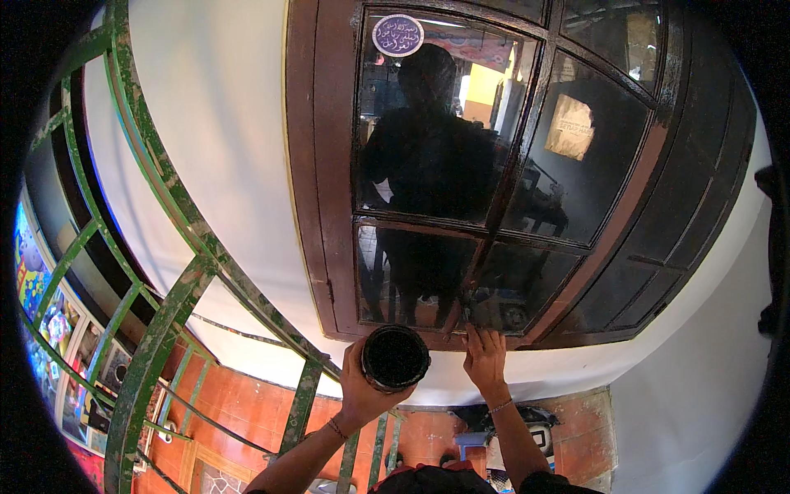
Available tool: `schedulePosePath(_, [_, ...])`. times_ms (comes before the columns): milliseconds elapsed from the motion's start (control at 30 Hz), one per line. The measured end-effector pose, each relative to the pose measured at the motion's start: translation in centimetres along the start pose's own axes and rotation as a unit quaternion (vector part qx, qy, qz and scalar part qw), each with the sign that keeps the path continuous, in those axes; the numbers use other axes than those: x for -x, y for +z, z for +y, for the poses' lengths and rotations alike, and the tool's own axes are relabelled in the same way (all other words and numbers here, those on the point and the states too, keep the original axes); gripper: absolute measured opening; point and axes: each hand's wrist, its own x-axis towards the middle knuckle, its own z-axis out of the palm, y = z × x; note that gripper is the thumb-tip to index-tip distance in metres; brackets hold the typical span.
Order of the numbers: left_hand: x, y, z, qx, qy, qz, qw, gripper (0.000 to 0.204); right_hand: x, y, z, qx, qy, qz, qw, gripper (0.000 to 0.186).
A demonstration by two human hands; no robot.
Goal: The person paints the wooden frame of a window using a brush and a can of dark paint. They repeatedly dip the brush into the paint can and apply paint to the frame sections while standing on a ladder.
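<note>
Brown wooden window frame: largest thing I see, its dark panes facing me.
Green, paint-worn metal scaffold: rises along my left.
Dark, round, open-topped can: at the window's lower edge, mouth turned up to my camera; its inside is black, and I cannot tell how full it is.
Left hand: curled around the can, grasping its side.
Right hand: raised at the bottom rail, fingers bent; I cannot tell what they pinch.
Tan paper patch: on the right pane, faintly printed.
Purple oval sticker: upper left pane, pale script, white rim.
</note>
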Motion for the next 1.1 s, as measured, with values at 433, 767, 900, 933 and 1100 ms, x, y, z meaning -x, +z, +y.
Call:
schedulePosePath(433, [-0.1, -0.3, 0.9, -0.029, 0.022, 0.006, 0.999, 0.105, 0.6, -0.4, -0.4, -0.052, 0.045, 0.002, 0.998, 0.027])
schedulePosePath(767, [-0.1, -0.4, 0.9, -0.044, 0.041, 0.012, 0.998, 0.102, -5.9, -2.7, 2.1, -0.04, 0.02, 0.089, 0.995, 0.03])
schedulePosePath(900, [-0.1, -0.4, 0.8, -0.025, 0.042, 0.017, 0.999, 0.104, -4.9, -3.9, 1.1, -0.054, 0.033, 0.123, 0.99, 0.03])
schedulePosePath(933, [-0.1, -0.3, 0.7, -0.026, 0.043, 0.017, 0.999, 0.105, -4.4, -4.0, 0.9, -0.061, 0.044, 0.117, 0.99, 0.03])
schedulePosePath(1100, [-0.1, -0.2, 0.6, -0.014, 0.035, 0.015, 0.999, 0.106, -4.7, -2.9, 1.6, -0.061, 0.027, 0.076, 0.995, 0.028])
